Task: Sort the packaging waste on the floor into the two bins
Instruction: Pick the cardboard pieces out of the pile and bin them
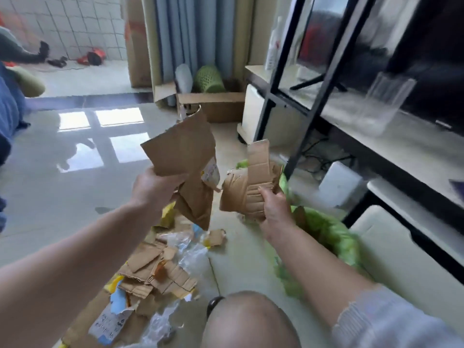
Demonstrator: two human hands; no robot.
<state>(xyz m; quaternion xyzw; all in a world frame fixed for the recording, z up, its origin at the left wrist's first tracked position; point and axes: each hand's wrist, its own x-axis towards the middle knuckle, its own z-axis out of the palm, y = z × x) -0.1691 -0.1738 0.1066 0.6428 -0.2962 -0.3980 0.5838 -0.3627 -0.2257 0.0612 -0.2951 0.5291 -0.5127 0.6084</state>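
left hand [153, 189]: gripping the lower edge of a large torn brown cardboard sheet [185, 156] with a pale printed label, fingers curled round it; sheet is hanging in the air above the floor pile.
right hand [275, 210]: pinching a smaller torn corrugated brown cardboard piece [247, 189] with peeled ribs, thumb on top; piece is hovering at the near rim of the bin lined with a green plastic bag [329, 232].
second bin: can't tell which one it is from this view.
floor pile [155, 270]: cardboard scraps, clear crinkled plastic film [193, 257], yellow and blue printed wrappers, lying on the glossy pale floor tiles [62, 197] in front of the person's knee [248, 320].
handling, cardboard: looks light and fairly stiff but creased, so it is likely flopping at the folds; torn edges are probably shedding bits. best held at a flat unfolded edge, as now.
handling, film: likely very light, limp, slippery; bunching it into a fist should work better than pinching one corner.
step in hand: looks like the right piece is going into the green bin first.
progress: most of the pile is not yet sorted.
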